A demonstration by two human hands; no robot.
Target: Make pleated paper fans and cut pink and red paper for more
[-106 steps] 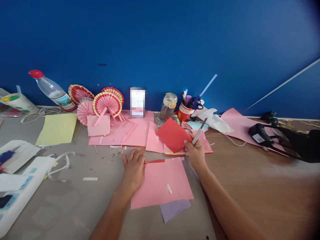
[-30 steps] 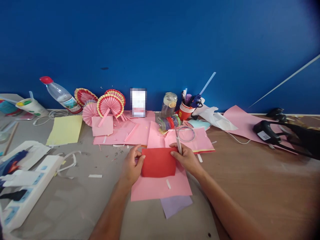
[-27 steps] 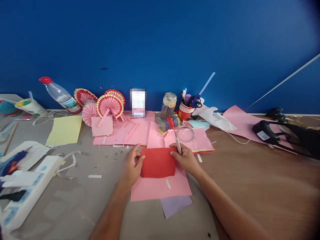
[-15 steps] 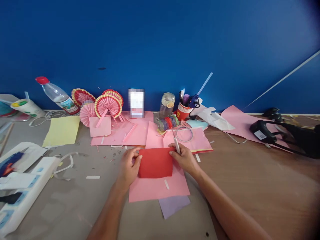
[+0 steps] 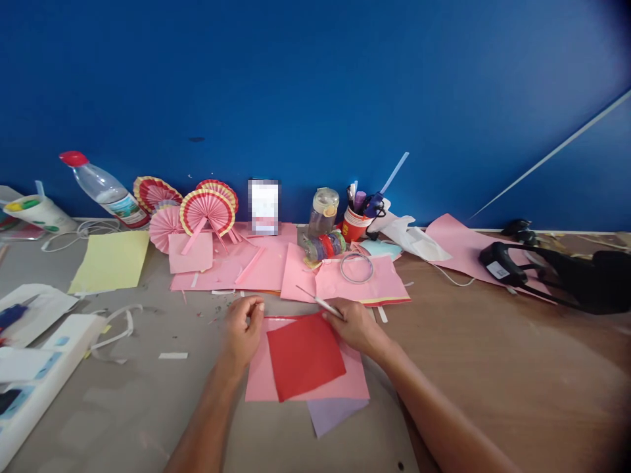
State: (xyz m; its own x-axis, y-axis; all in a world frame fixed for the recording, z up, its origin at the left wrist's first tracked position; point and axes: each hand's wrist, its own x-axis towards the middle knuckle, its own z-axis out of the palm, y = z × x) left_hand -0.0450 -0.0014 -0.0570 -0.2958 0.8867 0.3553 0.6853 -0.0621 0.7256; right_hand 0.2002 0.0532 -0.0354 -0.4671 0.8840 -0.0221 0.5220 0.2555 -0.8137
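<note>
A square of red paper (image 5: pixel 306 358) lies turned at an angle on a pink sheet (image 5: pixel 256 387). My right hand (image 5: pixel 357 325) is closed around a slim white pen-like tool (image 5: pixel 328 307) with a thin pointed tip aimed up and left. Its fingers are at the red paper's upper right corner; whether they pinch it I cannot tell. My left hand (image 5: pixel 245 332) is beside the pink sheet's upper left corner, fingers curled and thumb close to them, with nothing visible between. It is apart from the red paper. A purple sheet (image 5: pixel 335 415) sticks out below the pink one.
Folded paper fans (image 5: pixel 207 213) and a bottle (image 5: pixel 111 190) stand at the back left. Tape rolls (image 5: pixel 325 246), a clear jar (image 5: pixel 324 210) and a red cup of tools (image 5: pixel 355 225) are behind my hands. A power strip (image 5: pixel 49 368) lies left, a black strapped device (image 5: pixel 497 263) right.
The red paper has gone from being held up between both hands to lying lower and turned on the pink sheet. My left hand has let go of it. The pen-like tool now tilts further left.
</note>
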